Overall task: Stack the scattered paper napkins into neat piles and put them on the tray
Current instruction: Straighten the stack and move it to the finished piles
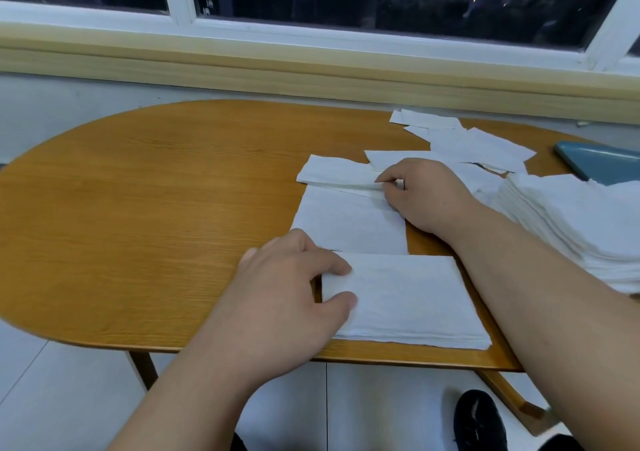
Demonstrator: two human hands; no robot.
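Note:
A small neat pile of white napkins [408,305] lies near the table's front edge. My left hand [294,288] rests on its left end, with the thumb and a fingertip touching the paper. Beyond it lies a flat napkin [349,222], and behind that a folded napkin [339,175]. My right hand [426,194] pinches the right end of that folded napkin. Several loose napkins [478,146] are scattered at the back right. A thick stack of napkins [581,229] stands at the right edge. A blue-grey tray [599,163] shows partly at the far right.
The oval wooden table [156,215] stands against a wall under a window sill [277,70]. Its left half is bare wood. Below the front edge are a pale tiled floor, a table leg and a black shoe [478,423].

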